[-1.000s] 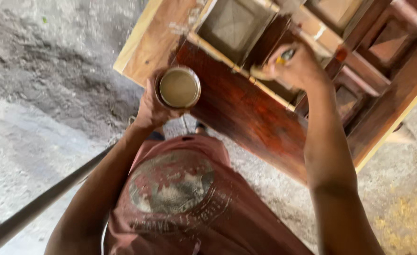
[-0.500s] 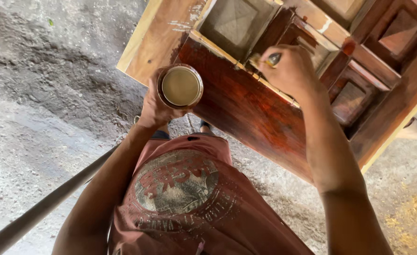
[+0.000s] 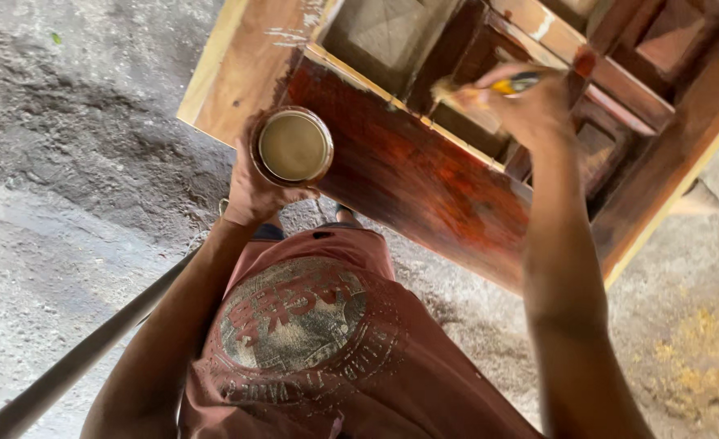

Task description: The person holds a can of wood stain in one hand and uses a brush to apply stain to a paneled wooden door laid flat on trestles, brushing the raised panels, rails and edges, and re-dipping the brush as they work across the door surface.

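A tin of pale liquid is clasped upright in the left hand, just off the door's stained edge. A brush is gripped by the right hand over a recessed panel. Were the tin tipped, liquid could be spilled on the door; an overloaded brush could leave drips pooled in the recess.

The wooden door is running off the top and right edges of the frame, so its full shape is not showing. The right hand is covering most of the brush; only a yellow bit of handle and blurred bristles (upper middle) are peeking out. The left hand is hiding the wall of the can, and what the murky liquid inside is cannot be told. The grey pole is leaving the frame at the lower left. Both forearms are being cut off at the bottom edge.
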Motion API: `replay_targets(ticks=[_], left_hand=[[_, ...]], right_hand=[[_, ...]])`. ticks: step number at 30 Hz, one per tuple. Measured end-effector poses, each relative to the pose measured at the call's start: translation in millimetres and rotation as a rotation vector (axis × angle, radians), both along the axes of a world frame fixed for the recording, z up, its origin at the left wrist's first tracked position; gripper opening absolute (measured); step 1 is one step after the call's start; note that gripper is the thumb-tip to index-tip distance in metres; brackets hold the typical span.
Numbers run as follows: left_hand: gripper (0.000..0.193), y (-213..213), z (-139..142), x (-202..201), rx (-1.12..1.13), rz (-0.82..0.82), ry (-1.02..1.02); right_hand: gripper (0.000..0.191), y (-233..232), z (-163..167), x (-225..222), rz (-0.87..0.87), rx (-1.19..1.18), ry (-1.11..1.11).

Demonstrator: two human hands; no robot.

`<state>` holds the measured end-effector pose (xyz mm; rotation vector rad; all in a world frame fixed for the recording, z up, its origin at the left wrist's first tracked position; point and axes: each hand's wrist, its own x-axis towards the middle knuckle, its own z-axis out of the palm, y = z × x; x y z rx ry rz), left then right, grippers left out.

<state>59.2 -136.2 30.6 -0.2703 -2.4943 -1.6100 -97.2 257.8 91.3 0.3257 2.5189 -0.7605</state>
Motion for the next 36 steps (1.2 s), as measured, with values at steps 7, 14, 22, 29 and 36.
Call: replay_targets(ticks=[7,14,22,29,36], left_hand=[[0.112,8,7,-2,0.010,0.054,-0.075],[0.107,3,13,-3,0.075,0.054,-0.081],[0.106,7,14,-1,0.006,0.090,-0.095],[0.121,13,-3,6,0.032,0.005,-0.110],[0.121,25,-12,7,0.022,-0.090,-0.170]], right_hand=[[0.011,19,-16,-2,0.387,0.133,-0.226],[0.007,-6,-37,0,0.249,-0.096,0.086],[0.005,8,-36,13,0.357,-0.082,0.116],[0.002,-28,-67,-7,-0.112,-0.245,0.231],[0.011,-32,-34,0,0.204,-0.123,-0.098]])
